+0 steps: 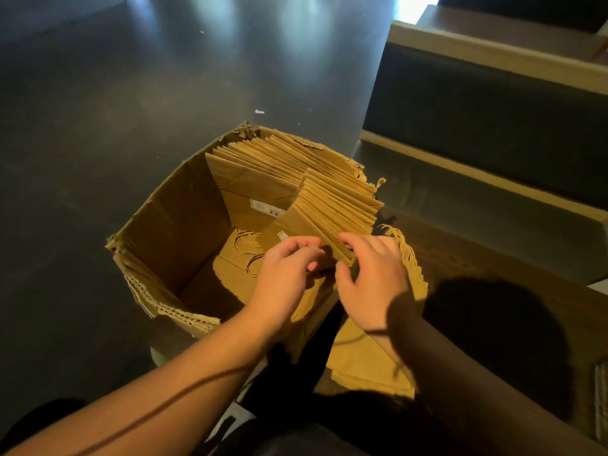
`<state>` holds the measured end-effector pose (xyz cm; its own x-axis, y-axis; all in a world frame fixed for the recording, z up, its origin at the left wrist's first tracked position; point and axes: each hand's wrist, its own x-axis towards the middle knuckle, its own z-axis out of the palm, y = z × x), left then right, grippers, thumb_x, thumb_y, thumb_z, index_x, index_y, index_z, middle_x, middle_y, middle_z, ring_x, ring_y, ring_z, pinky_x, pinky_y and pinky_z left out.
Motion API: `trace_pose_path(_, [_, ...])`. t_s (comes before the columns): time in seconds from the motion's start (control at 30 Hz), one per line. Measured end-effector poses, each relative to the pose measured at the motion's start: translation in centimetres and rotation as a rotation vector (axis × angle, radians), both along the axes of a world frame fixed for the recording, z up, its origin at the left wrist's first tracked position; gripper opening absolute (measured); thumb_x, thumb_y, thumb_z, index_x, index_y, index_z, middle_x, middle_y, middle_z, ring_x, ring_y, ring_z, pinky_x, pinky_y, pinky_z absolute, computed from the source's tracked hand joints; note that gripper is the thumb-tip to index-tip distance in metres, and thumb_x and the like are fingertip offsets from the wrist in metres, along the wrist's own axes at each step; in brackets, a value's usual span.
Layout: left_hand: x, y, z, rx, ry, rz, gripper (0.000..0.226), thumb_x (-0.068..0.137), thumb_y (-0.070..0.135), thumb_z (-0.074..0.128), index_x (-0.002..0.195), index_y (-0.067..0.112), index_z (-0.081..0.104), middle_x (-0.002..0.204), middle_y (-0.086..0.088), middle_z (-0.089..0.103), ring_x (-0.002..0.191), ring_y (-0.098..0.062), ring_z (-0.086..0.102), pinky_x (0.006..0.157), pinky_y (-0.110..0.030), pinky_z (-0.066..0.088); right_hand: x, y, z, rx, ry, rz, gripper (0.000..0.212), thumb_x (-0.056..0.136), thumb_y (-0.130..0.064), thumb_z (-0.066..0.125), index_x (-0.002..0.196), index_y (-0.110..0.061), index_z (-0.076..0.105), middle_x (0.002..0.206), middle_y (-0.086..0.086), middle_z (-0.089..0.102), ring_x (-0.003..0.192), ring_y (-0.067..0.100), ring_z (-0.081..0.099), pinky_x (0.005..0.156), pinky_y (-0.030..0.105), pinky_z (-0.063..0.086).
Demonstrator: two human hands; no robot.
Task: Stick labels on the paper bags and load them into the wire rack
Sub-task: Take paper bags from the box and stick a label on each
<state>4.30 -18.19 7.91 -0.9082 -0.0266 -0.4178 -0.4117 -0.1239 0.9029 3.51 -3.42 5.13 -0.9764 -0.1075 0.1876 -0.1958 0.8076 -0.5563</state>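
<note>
An open, torn cardboard box (171, 222) stands on the dark floor, filled on its far side with several flat brown paper bags (279, 162) on edge. A nearer bundle of bags (332, 209) leans out over the box's right rim; one bag in the box bears a white label (263, 205). My left hand (283, 278) has its fingers curled at the bundle's near edge. My right hand (371, 274) grips the bundle's near right corner, thumb below and fingers on top. No wire rack is in view.
More flat bags with twisted handles (408, 258) fan out under my right wrist, and a bag (358, 360) lies on my lap. A dark bench with pale wood trim (493, 103) stands to the right. Dark floor (98, 93) stretches left and ahead.
</note>
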Motion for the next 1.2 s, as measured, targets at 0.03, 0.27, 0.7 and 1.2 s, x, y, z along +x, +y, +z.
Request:
trace_pose_path(0.03, [-0.3,-0.5,-0.3,-0.016,-0.039,0.035,0.016,0.096,0.015,0.059,0.108,0.012,0.070,0.097,-0.010,0.065,0.090,-0.020,0.062,0.073,-0.029,0.049,-0.2,-0.4,-0.1,0.029,-0.001,0.001,0.043,0.094,-0.027,0.057,0.137,-0.022,0.054,0.128,-0.005,0.059,0.124,0.013,0.039,0.106,0.033,0.039])
trace_pose_path(0.27, [-2.2,-1.3,-2.0,-0.008,-0.226,0.059,0.040,0.097,0.019,0.060,0.133,0.028,0.046,0.112,-0.007,0.064,0.105,-0.030,0.068,0.091,-0.048,0.057,-0.5,-2.0,-1.2,0.189,-0.026,0.017,0.061,0.092,-0.031,0.059,0.149,-0.021,0.039,0.125,0.000,0.043,0.117,0.016,0.039,0.092,0.029,0.044])
trace_pose_path(0.7, [-3.2,-0.3,-3.2,0.195,-0.237,0.117,0.073,0.093,0.023,0.070,0.151,0.033,0.026,0.117,-0.008,0.070,0.104,-0.034,0.071,0.095,-0.058,0.053,0.7,-2.4,-2.0,0.158,0.012,0.041,0.049,0.085,-0.025,0.064,0.133,-0.020,0.055,0.137,0.001,0.046,0.127,0.017,0.036,0.101,0.038,0.042])
trace_pose_path(1.2, [-3.5,-0.1,-3.9,0.170,-0.216,0.124,0.076,0.091,0.023,0.071,0.151,0.035,0.026,0.118,-0.009,0.069,0.102,-0.031,0.071,0.092,-0.055,0.056,1.1,-2.6,-1.7,0.234,0.009,0.081,0.053,0.085,-0.030,0.060,0.136,-0.017,0.053,0.140,0.002,0.044,0.128,0.019,0.034,0.103,0.040,0.040])
